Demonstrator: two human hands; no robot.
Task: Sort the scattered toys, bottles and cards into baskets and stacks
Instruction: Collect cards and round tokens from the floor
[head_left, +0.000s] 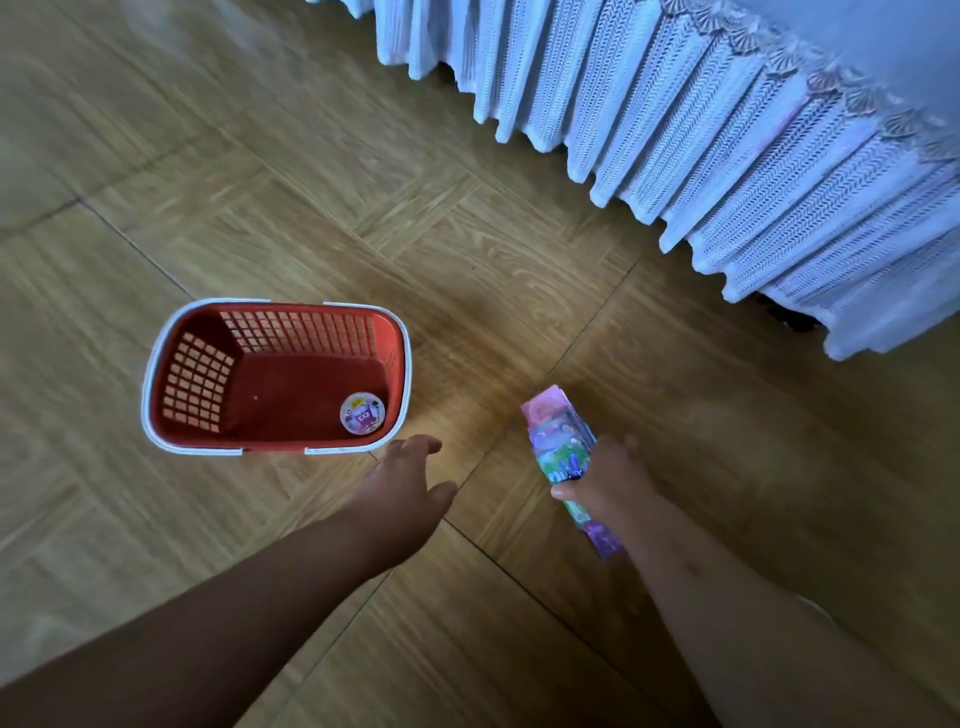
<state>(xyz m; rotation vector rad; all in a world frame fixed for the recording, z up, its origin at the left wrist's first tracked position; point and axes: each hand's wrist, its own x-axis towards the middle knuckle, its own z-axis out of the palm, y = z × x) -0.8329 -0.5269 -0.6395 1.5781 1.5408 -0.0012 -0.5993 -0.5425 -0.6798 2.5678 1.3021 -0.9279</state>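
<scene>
Pink-and-purple picture cards (558, 447), gathered in a thick stack, were gripped by the right hand (610, 483) low over the wood-patterned floor (311, 182), with thumb and fingers curled round the stack's sides. The left hand (405, 488) was held empty just beside the near right corner of the white-rimmed red plastic lattice basket (148, 384), its fingers relaxed and slightly apart. One round pink cartoon disc (362, 413) was seen lying on the basket's bottom.

Bare floor (498, 322) between red basket (171, 364) and bed skirt (727, 171).

One red basket (197, 382), one round token (362, 413), one stack of cards (558, 441).
</scene>
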